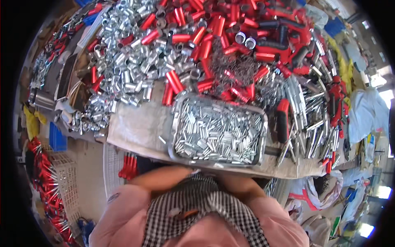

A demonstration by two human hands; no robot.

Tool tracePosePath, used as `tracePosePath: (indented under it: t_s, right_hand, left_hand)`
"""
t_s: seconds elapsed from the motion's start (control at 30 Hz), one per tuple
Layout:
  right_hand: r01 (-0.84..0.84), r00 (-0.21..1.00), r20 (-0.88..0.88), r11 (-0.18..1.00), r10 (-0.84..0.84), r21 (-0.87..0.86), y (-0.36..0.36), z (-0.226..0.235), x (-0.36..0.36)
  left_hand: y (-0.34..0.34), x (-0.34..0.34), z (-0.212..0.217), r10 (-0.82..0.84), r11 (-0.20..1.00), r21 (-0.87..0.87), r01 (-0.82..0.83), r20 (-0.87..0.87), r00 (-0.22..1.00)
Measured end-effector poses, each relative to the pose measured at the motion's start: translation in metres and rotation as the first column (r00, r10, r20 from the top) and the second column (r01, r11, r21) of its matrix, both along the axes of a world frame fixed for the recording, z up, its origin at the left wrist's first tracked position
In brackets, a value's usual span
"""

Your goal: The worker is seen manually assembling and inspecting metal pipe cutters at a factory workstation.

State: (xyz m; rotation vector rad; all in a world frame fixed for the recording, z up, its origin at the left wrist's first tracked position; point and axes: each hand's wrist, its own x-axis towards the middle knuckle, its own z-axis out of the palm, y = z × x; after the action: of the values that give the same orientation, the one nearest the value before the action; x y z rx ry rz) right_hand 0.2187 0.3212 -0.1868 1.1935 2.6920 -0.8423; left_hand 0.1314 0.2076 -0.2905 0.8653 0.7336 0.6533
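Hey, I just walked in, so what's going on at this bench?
A person in a checked apron is at the bench, forearms reaching toward its near edge. Both hands are hidden there, so I can't tell what they hold. Just beyond the edge sits a metal tray of small silver pieces. Behind it lie heaped silver rings and red tubes, with a red-and-black handle to the tray's right.

We observe a pale-topped workbench (135, 125) bearing a metal tray (263, 136) along its near edge. Beyond it, we note heaped silver cylinders (131, 61) and red tubes (175, 81).
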Motion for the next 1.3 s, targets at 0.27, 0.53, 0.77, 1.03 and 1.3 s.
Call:
tracePosePath:
  t_s: [0.27,0.53,0.77,1.03,1.3]
  right_hand:
    - [-0.078,0.995,0.053,0.988,0.085,-0.134,-0.002,0.002,0.019]
    - [-0.352,0.929,0.004,0.887,0.37,-0.299,-0.077,0.032,0.017]
    - [-0.747,0.647,0.085,0.607,0.758,0.27,-0.134,0.09,0.071]
    - [-0.132,0.793,0.188,-0.465,-0.58,-0.876,-0.154,0.069,0.042]
    - [-0.068,0.929,0.235,-0.756,-0.286,-0.652,-0.227,0.05,-0.076]
  left_hand:
    - [-0.014,0.014,0.007,-0.056,0.998,0.025,0.057,-0.029,0.998]
    - [-0.104,-0.05,0.039,0.085,0.996,-0.002,-0.086,-0.13,0.988]
    - [-0.121,-0.1,0.066,0.979,0.202,-0.838,-0.508,0.193,0.071]
    - [-0.192,-0.118,0.175,0.948,-0.239,-0.503,-0.83,0.063,-0.311]
    - [-0.276,-0.204,0.17,0.739,-0.118,-0.122,-0.986,0.652,-0.169]
